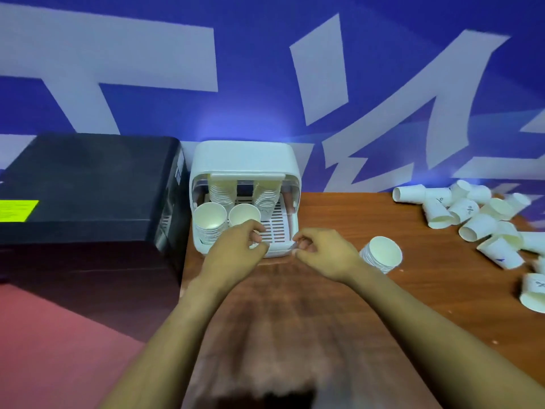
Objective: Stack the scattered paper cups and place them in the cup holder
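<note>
Writing on the yellow label [18, 210] of the black box [88, 190] is unreadable. The left hand [236, 249] grips a white paper cup stack [244, 215] in the white plastic cup holder [244, 160]; the right hand [321, 252], fingers curled, pinches its front edge. Scattered white paper cups [483, 222] crowd the wooden table [324, 320]'s far right; another stack [382, 254] stands just beside the right wrist.

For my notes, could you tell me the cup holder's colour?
White, seen in the head view: cup holder.

left hand [236, 246] covers base of second front cup stack [244, 215], grip unclear | right hand [320, 252] fingertips blurred at cup holder [244, 160] front edge, contact unclear | loose cups [483, 222] cut by right edge | yellow label [17, 210] unreadable
</note>
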Tool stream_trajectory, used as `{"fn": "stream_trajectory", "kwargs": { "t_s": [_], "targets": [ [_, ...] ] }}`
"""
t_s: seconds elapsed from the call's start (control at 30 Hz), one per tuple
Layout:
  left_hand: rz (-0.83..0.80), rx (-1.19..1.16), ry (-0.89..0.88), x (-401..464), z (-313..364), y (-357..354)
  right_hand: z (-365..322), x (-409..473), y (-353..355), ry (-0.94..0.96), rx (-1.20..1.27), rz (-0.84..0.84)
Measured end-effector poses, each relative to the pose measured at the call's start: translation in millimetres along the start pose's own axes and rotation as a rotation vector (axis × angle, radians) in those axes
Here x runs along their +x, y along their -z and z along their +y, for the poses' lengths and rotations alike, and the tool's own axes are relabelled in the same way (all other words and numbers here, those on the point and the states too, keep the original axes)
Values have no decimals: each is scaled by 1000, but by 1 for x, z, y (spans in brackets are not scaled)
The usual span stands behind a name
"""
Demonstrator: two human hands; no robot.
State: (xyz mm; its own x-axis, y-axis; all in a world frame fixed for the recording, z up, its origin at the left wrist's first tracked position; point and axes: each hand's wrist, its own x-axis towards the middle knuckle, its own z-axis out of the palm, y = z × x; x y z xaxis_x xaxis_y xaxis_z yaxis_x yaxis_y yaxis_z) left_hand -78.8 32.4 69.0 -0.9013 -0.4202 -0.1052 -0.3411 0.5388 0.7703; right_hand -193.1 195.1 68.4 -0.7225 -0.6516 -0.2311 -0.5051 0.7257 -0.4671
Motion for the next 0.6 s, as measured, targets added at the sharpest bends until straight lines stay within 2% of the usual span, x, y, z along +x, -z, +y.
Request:
{"fn": "stream_trajectory", "kwargs": {
  "t_s": [0.13,0.23,0.37,0.6],
  "targets": [
    [-137,42,5,-16,32,-25,34,-29,20,20,114,54],
    [-153,72,-15,-27,63,-57,72,-57,34,32,150,63],
    [-146,84,-53,-41,116,-123,146,-99,63,15,146,63],
    [-252,118,-75,-59,201,-251,283,-172,110,-95,159,55]
  ]
}}
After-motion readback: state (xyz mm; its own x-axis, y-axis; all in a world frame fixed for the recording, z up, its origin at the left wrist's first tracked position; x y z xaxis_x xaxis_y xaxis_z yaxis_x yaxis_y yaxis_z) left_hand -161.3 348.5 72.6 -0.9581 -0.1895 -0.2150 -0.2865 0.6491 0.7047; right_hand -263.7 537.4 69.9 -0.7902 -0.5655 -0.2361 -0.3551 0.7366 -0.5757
